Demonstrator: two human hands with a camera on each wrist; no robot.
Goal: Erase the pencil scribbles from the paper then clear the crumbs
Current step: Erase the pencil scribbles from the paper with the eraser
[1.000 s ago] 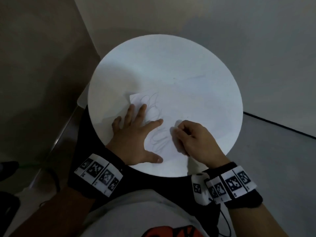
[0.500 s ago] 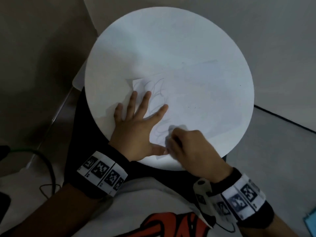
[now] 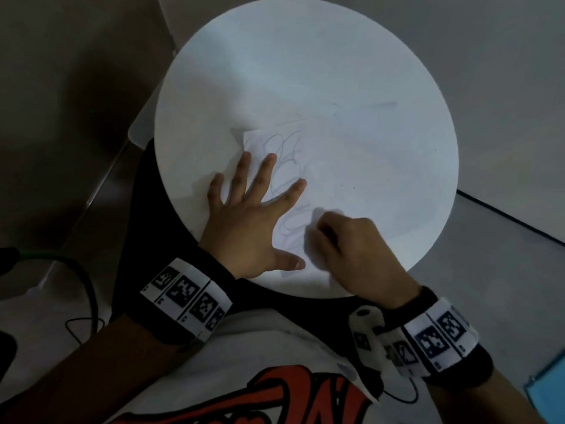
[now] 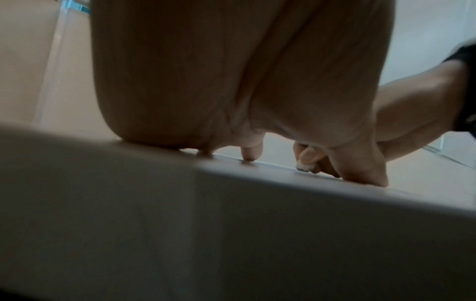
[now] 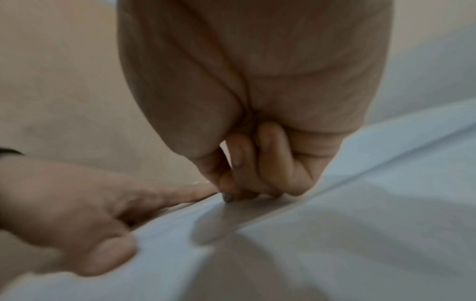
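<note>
A white paper (image 3: 351,179) with grey pencil scribbles (image 3: 284,148) lies on the round white table (image 3: 305,56). My left hand (image 3: 269,215) lies flat on the paper's left part with fingers spread, and it presses the sheet down. My right hand (image 3: 318,231) sits just right of the left thumb with fingers curled. It pinches a small eraser (image 5: 228,197) whose dark tip touches the paper (image 5: 335,224) over the lower scribbles. In the left wrist view the eraser (image 4: 305,167) shows pale with a dirty end. A few dark specks (image 3: 342,186) lie on the sheet.
The near table edge (image 4: 257,203) runs under both wrists. A black cable (image 3: 85,286) lies on the floor to the left. A light blue object (image 3: 547,390) shows at the bottom right corner. Grey walls stand behind the table.
My right hand slid toward the left thumb over the lower scribbles, then back slightly to the right. The left hand stayed pressed flat on the paper. The head view shifted.
</note>
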